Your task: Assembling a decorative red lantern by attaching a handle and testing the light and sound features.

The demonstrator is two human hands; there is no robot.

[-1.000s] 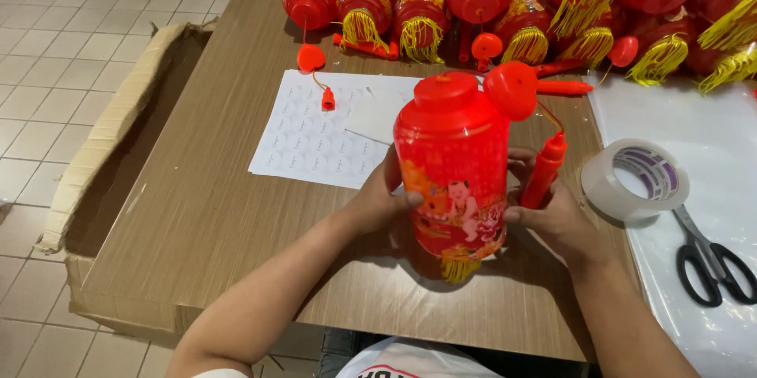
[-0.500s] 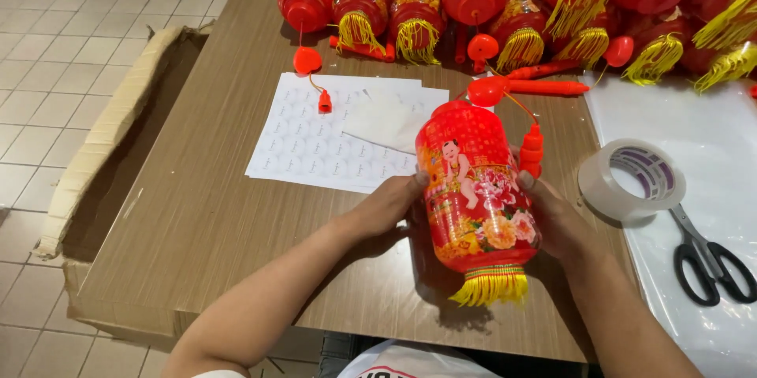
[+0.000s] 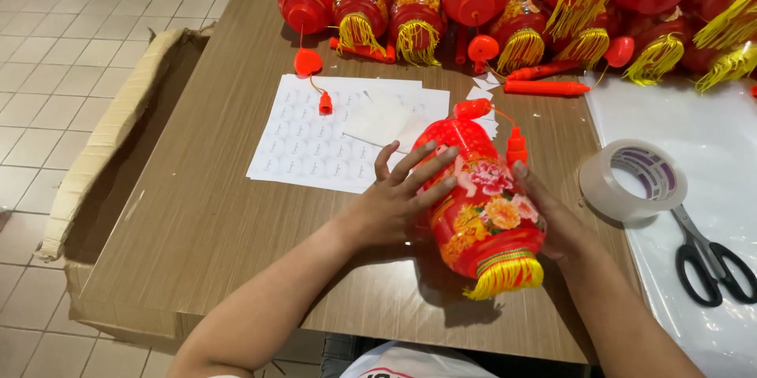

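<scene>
Mostly hidden, right hand (image 3: 552,224) and left hand (image 3: 398,197) fingers clasp the red lantern (image 3: 481,204).

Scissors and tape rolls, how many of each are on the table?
1 pair of scissors, black-handled, at the right edge on the white sheet. 1 roll of clear tape, just left of them, beside the right hand. More could lie outside the picture.
</scene>
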